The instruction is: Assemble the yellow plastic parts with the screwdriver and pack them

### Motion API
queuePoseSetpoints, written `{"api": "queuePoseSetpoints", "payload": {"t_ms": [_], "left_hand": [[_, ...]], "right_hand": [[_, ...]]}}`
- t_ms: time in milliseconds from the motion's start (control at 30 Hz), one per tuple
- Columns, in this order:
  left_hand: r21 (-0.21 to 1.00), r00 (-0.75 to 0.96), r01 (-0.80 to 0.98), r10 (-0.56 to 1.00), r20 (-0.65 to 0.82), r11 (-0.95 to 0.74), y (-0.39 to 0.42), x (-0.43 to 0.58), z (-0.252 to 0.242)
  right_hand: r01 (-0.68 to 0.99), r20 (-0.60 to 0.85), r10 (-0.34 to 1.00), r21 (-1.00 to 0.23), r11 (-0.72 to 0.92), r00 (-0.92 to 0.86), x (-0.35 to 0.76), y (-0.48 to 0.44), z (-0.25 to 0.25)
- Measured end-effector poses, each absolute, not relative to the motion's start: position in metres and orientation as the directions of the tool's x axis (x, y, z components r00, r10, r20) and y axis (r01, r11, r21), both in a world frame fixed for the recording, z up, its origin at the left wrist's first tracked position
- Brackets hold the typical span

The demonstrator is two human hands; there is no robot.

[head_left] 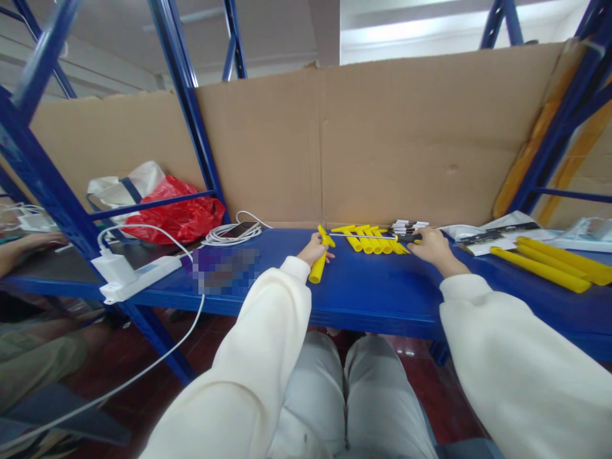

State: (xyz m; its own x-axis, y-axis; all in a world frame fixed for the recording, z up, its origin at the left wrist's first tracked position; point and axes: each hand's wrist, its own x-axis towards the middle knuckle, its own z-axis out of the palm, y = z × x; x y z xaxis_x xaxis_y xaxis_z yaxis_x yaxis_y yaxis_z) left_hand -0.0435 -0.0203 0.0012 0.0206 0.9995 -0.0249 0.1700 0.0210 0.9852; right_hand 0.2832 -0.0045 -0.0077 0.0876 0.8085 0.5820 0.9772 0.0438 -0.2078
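Observation:
My left hand (313, 249) is closed around a yellow plastic piece (316, 271), a tube with a crosspiece near its top. In my right hand (431, 247) is a screwdriver (404, 238) with a black and yellow handle. Its long thin shaft points left, and the tip reaches the top of the yellow piece; whether it sits in a screw is too small to tell. Behind the shaft lies a row of several similar yellow pieces (373, 242) on the blue table (363, 299).
Long yellow tubes (554, 268) and plastic packets (497, 236) lie at the right. A coiled white cable (222, 236), a phone (241, 229), a power strip (143, 277) and a red bag (176, 210) are at the left. Cardboard (382, 140) walls the back. Another person's arm (29, 248) shows far left.

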Motion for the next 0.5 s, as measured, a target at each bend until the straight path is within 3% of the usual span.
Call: {"api": "queuePoseSetpoints", "payload": {"t_ms": [500], "left_hand": [[0.987,0.048,0.160,0.999,-0.014,0.006,-0.0182,-0.0451,-0.0007]], "right_hand": [[0.975,0.583,0.808,-0.216,0.048,0.089,0.2812,-0.0063,-0.0062]]}}
